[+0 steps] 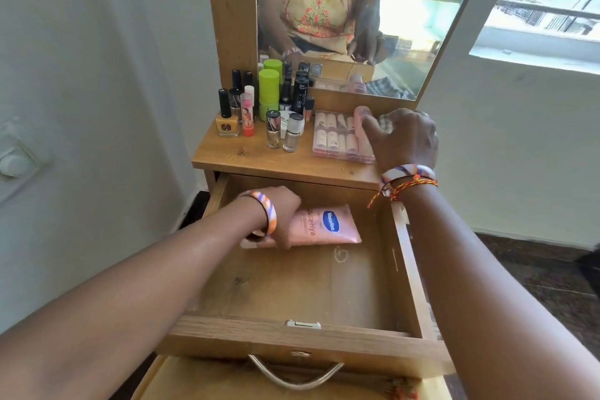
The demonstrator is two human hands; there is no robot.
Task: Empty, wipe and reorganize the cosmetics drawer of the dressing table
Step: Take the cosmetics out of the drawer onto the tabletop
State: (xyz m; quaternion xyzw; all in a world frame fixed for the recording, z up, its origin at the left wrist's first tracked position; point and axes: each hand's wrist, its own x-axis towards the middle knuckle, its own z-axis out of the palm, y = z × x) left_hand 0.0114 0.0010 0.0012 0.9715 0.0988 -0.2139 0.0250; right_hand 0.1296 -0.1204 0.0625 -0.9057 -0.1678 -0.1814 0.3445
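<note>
The wooden drawer (324,289) of the dressing table is pulled open. A pink lotion tube (328,226) lies at its back, and my left hand (279,214) is closed around the tube's left end. My right hand (401,136) rests on the tabletop (256,159), fingers closed on a small pink bottle (361,115) beside a checked cloth (386,123). Under that hand lies a clear case of pink cosmetics (337,138).
Several nail polish bottles, lipsticks and a green-capped bottle (268,91) stand crowded at the tabletop's back left. A mirror (341,10) rises behind them. A metal handle (293,377) hangs on the drawer front. A wall is at left, a window at right.
</note>
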